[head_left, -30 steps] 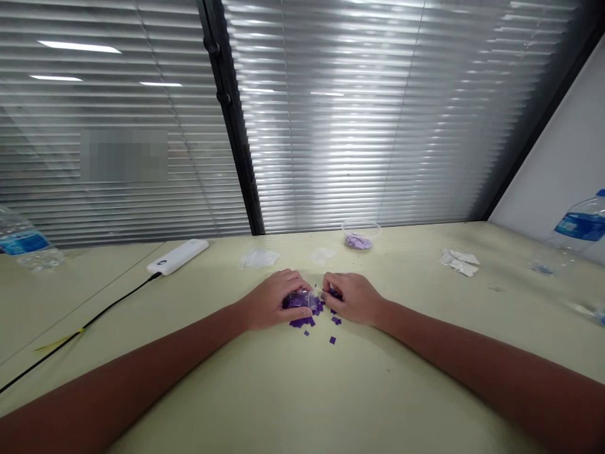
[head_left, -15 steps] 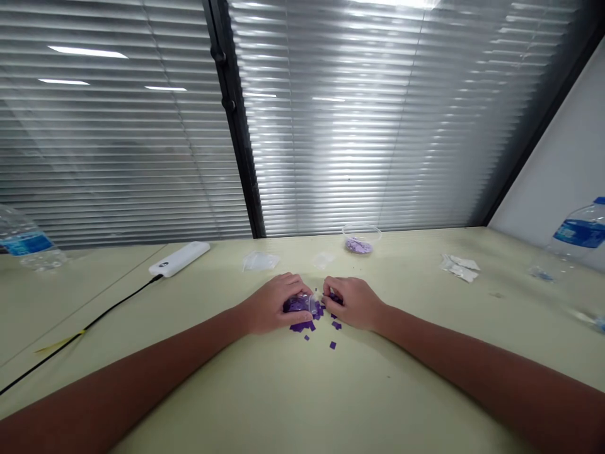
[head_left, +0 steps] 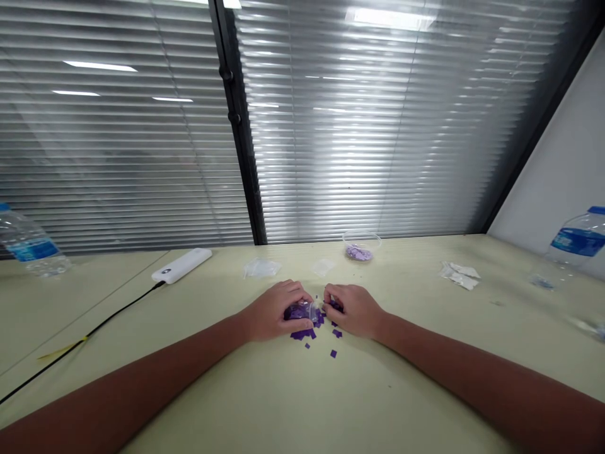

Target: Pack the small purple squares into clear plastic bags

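Note:
Fingers wrapped round a small clear container (head_left: 299,310) of purple pieces, my left hand (head_left: 273,312) rests on the pale table (head_left: 265,397). The container lies on its side, its mouth toward the right. Purple square pieces (head_left: 302,334) are scattered at its mouth and just in front of it; one lone square (head_left: 333,354) lies nearer to me. To the right, my right hand (head_left: 355,310) is curled with thumb and fingers closed round some dark purple pieces (head_left: 336,305). A small gap separates the two hands.
Behind the hands are a clear round bowl (head_left: 360,247) with light purple bits and clear plastic bags (head_left: 262,268). A white power bank (head_left: 182,265) with a black cable is at left, white packets (head_left: 460,275) at right. Bottles (head_left: 35,246) stand at both sides, blinds behind.
The whole view has shifted slightly, with the table lower in the picture. Both hands keep nearly the same pose beside the purple pieces.

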Motion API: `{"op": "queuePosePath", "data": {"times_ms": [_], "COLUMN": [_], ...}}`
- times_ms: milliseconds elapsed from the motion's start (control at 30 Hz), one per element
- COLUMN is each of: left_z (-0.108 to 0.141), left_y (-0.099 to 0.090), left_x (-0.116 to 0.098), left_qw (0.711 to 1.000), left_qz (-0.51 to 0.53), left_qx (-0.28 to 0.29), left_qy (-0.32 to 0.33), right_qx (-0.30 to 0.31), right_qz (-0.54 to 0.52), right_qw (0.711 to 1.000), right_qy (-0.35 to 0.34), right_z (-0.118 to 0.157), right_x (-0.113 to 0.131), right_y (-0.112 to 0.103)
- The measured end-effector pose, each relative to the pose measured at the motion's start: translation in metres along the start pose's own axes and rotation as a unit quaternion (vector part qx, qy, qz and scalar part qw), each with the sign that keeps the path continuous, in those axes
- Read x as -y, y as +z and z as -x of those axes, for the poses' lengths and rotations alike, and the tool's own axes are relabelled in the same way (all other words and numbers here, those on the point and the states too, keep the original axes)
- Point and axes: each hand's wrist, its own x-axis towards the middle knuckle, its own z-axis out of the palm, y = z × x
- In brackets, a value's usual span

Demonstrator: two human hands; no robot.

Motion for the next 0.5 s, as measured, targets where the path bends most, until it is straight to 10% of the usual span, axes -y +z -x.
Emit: {"op": "queuePosePath", "data": {"times_ms": [500], "left_z": [0.0008], "left_y": [-0.0008], "left_x": [-0.0009], "left_qw": [1.0], "left_qz": [-0.002], "left_qx": [0.0], "left_qy": [-0.005], "right_qx": [0.003], "right_qz": [-0.008], "right_qw": [1.0], "right_qy": [0.005], "right_z": [-0.0002], "right_x": [-0.0002], "right_y": [0.0006]}}
